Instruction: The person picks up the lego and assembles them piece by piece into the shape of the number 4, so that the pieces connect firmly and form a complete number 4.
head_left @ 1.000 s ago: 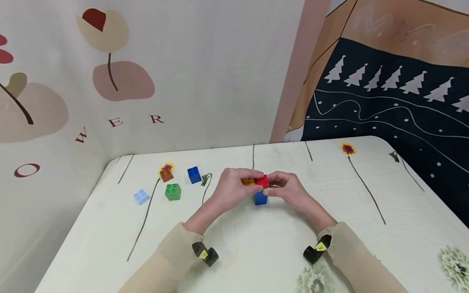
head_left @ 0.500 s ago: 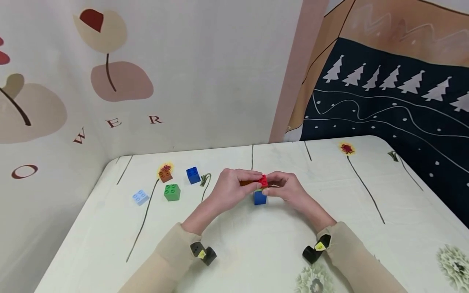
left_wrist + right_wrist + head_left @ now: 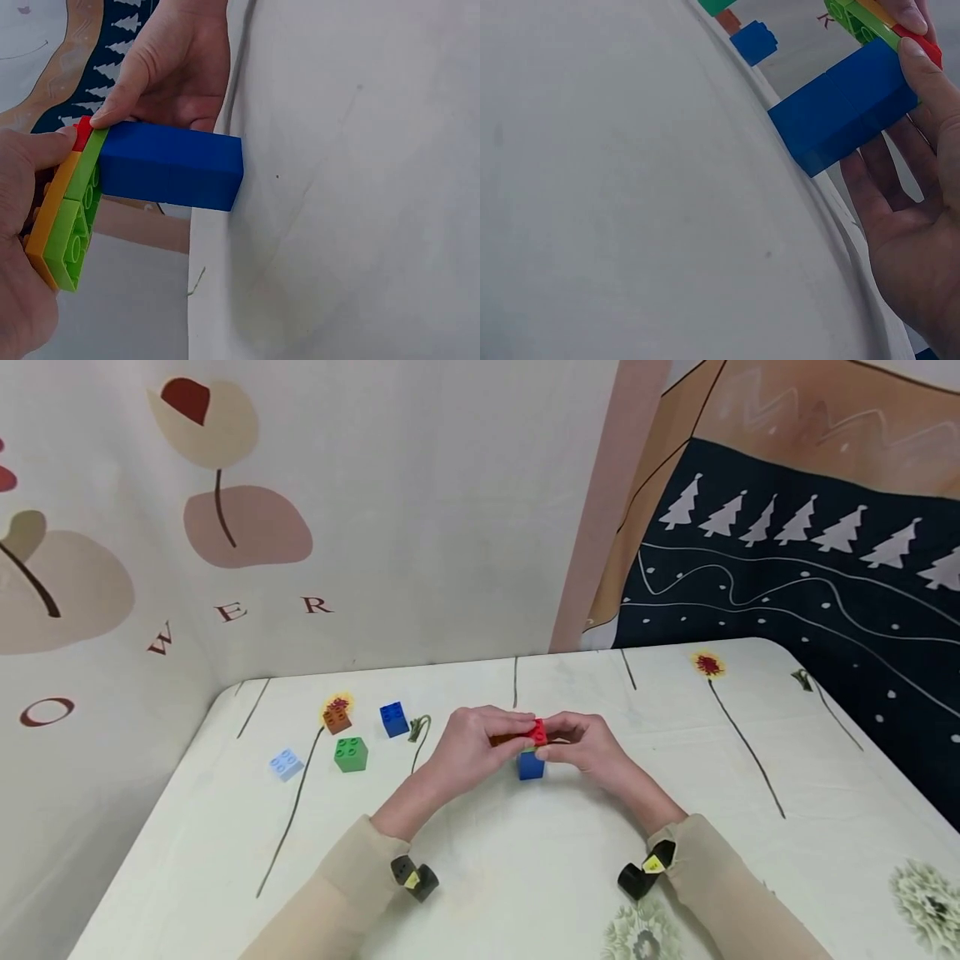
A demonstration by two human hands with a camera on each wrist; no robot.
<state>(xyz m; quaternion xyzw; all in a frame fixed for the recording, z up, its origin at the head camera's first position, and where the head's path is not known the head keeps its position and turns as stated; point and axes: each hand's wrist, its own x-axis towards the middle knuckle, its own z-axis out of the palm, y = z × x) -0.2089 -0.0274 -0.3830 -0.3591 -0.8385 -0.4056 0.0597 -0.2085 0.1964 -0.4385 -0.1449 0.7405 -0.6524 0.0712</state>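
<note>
A stack of toy building bricks stands upright on the table between the hands. Its lower part is a blue column [image 3: 172, 165]; light green bricks [image 3: 69, 240] lie across its top and overhang it to the left. Above them are an orange brick [image 3: 49, 232] and a red brick [image 3: 537, 732]. The left hand [image 3: 480, 747] grips the overhanging top layers, its thumb by the red brick. With its thumb at the edge between red and green, the right hand [image 3: 588, 746] holds the top from the other side. Fingers hide most of the orange brick in the head view.
Loose bricks lie left of the hands: brown [image 3: 337, 719], dark blue [image 3: 393, 719], green [image 3: 351, 754] and light blue [image 3: 287, 764]. The white cloth-covered table [image 3: 495, 877] meets a fabric backdrop [image 3: 435, 527] behind.
The left fingers now cover the orange brick's studs that showed a second ago. Less of the red brick shows, and a light green edge appears beneath it. The loose bricks lie as before.
</note>
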